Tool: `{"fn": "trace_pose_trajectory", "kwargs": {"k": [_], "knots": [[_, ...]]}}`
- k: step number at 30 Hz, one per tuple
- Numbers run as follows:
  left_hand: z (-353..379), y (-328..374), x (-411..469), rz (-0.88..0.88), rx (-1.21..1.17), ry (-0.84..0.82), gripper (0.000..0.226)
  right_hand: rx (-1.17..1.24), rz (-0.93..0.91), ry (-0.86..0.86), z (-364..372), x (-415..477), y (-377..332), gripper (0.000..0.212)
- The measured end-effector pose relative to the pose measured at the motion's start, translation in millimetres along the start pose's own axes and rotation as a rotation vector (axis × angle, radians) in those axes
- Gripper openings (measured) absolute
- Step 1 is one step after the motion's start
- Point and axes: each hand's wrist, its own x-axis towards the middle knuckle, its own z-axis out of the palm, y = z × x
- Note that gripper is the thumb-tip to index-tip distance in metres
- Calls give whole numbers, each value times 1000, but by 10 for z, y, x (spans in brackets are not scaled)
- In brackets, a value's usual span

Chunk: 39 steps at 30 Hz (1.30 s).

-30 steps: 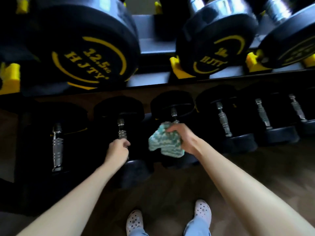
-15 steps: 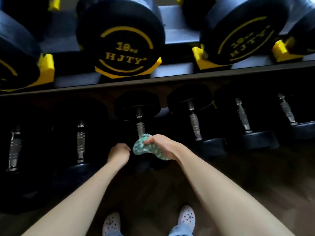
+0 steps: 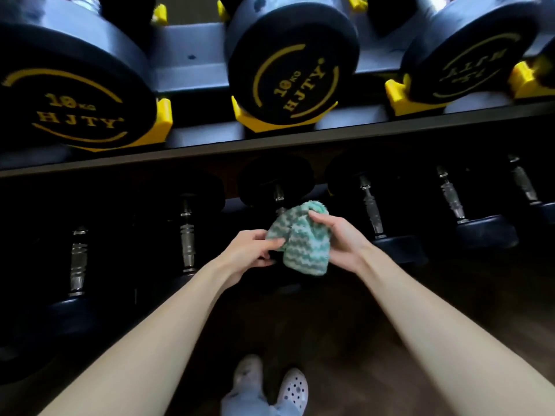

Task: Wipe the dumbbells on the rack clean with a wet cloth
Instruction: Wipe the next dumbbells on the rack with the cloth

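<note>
Dark floor below dumbbell rack

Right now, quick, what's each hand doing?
Left hand: pinching the left edge of the green cloth.
Right hand: gripping the green cloth from the right.

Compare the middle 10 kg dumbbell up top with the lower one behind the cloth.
The upper dumbbell shows its yellow-printed end face, the lower dumbbell its chrome handle. The upper dumbbell is lit and rests on a yellow cradle; the lower dumbbell lies in shadow, partly behind the cloth. Both have black heads.
</note>
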Motion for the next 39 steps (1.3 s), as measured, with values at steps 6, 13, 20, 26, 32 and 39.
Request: {"fn": "trace_pose_trajectory", "kwargs": {"k": [6, 13, 20, 26, 32, 39], "knots": [[-12, 230, 223, 131, -249, 36, 15, -509, -89, 9, -277, 63, -367, 33], [12, 450, 726, 239, -70, 167, 23, -970, -390, 299, -338, 501, -614, 30], [-32, 211, 1223, 299, -48, 412, 21, -967, -453, 588, -495, 1268, -439, 30], [-59, -48, 1433, 500, 580, 610, 28, -994, -566, 797, -438, 1466, -322, 32], [-97, -149, 1601, 410, 722, 604, 28, -1073, -517, 615, -550, 1622, -130, 21], [-62, -372, 1760, 302, 861, 463, 30, -1118, -312, 495, -655, 1868, -141, 22]]}}
